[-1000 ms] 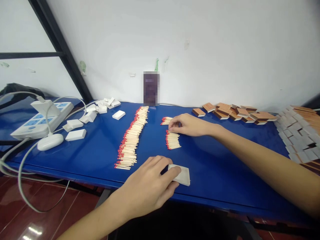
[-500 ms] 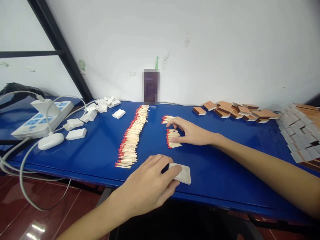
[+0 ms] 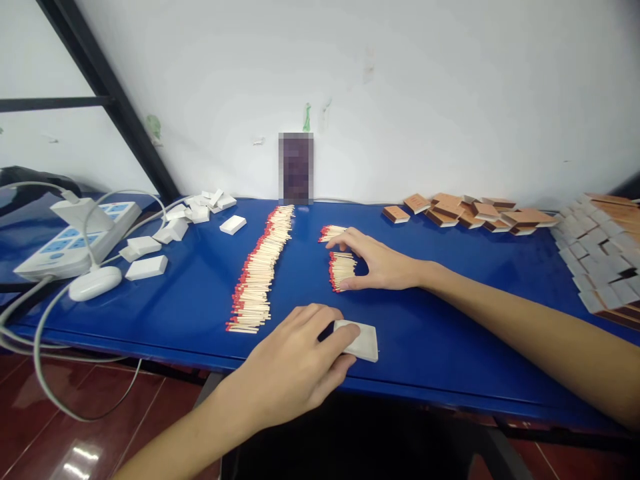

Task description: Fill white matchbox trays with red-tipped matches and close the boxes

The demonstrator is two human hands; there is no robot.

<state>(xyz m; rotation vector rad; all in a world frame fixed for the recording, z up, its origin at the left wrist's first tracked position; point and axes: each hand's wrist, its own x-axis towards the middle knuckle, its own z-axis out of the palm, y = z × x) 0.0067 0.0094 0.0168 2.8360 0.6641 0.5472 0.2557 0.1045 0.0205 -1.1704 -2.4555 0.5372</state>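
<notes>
My left hand is closed on a white matchbox tray near the front edge of the blue table, the thumb reaching inside it. Beyond the tray, my right hand arches with thumb and fingers apart around a small pile of red-headed matches. Its thumb rests at the pile's near edge, and its fingertips hover by a smaller group of matches farther back. To the left runs a long row of matches, heads pointing left.
White trays lie scattered at the left, beside a power strip with cables. Brown matchbox sleeves are heaped at the back right, near a stack of matchboxes. A pixelated dark rectangle stands against the wall.
My right thumb has shifted to the near edge of the small match pile, widening the gap to the fingers. My left hand keeps its grip on the tray. The view has shifted slightly.
</notes>
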